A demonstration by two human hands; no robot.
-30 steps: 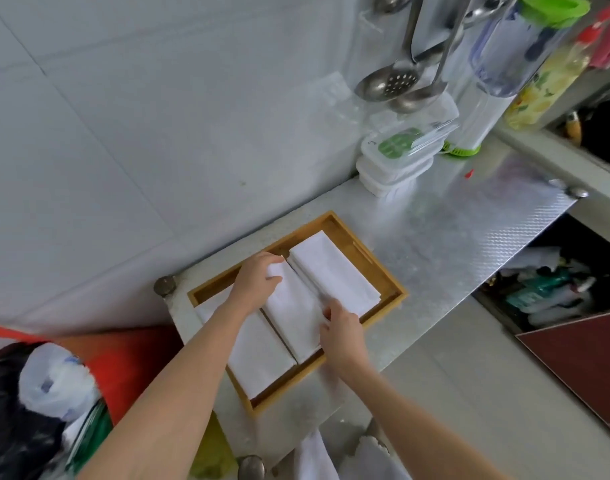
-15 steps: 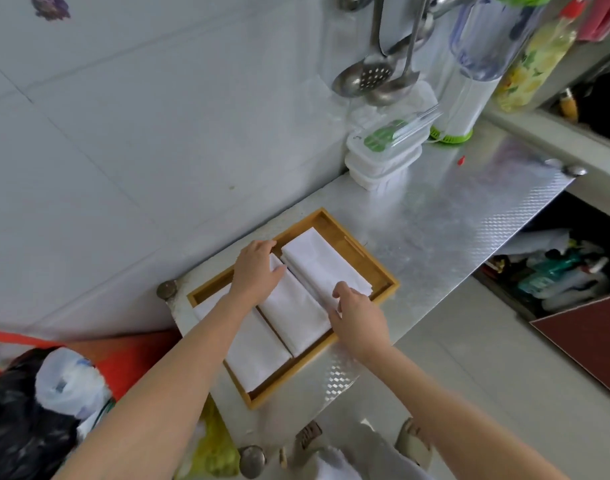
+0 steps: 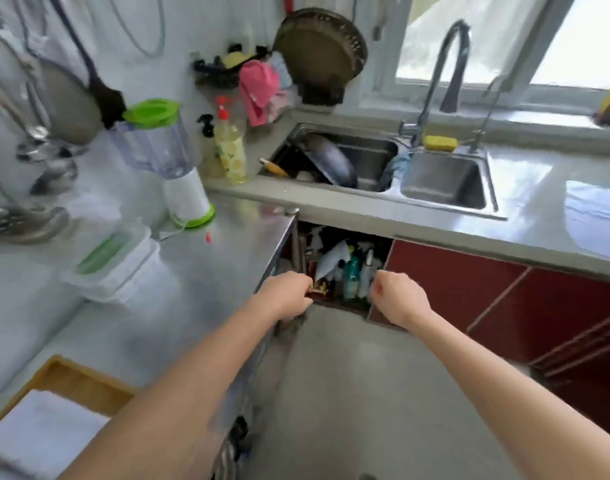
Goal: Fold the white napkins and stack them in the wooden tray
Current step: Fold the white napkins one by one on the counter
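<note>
Two bare hands, left (image 3: 287, 294), right (image 3: 399, 296), curled, flat white napkins (image 3: 44, 434), wooden tray (image 3: 76, 381)

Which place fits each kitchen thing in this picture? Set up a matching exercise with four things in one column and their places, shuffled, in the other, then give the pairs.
Things:
1. blender
2. yellow sponge
3. white napkins
4. pink cloth

Places:
A. hanging on the wall beside the dark round pan
B. in the wooden tray at the lower left
C. on the sink's back rim by the tap
D. standing on the steel counter, left of the sink

Pairs: 1-D, 2-C, 3-B, 4-A
</note>
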